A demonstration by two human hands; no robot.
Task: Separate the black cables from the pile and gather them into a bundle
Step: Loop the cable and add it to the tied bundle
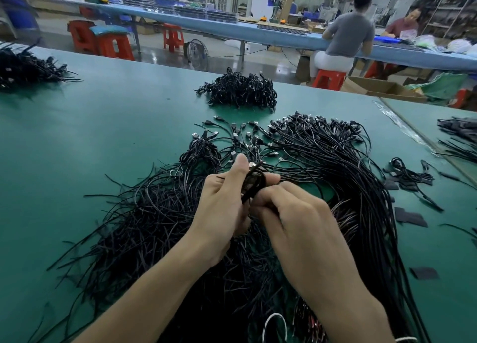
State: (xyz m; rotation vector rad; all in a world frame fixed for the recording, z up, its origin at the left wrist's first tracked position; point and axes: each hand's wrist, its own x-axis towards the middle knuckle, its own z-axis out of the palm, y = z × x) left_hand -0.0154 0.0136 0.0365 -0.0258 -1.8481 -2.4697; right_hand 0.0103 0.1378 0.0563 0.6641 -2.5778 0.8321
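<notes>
From the head camera, the left hand (222, 206) and right hand (296, 213) meet above the green table (103, 136). Between them is a coiled black cable (254, 182): the left fingers curl round the coil with the thumb raised, and the right fingers bend in and pinch its lower end. Under both forearms sprawls the pile of loose black USB cables (330, 162). A heap of bundled cables (240, 91) lies beyond it, and flat black strips (410, 217) lie to the right.

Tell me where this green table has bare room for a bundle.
Bare green tabletop lies left of the big loose black cable pile, up to the far-left cable heap. Right of the pile is crowded with flat black patches and stray cables.
</notes>
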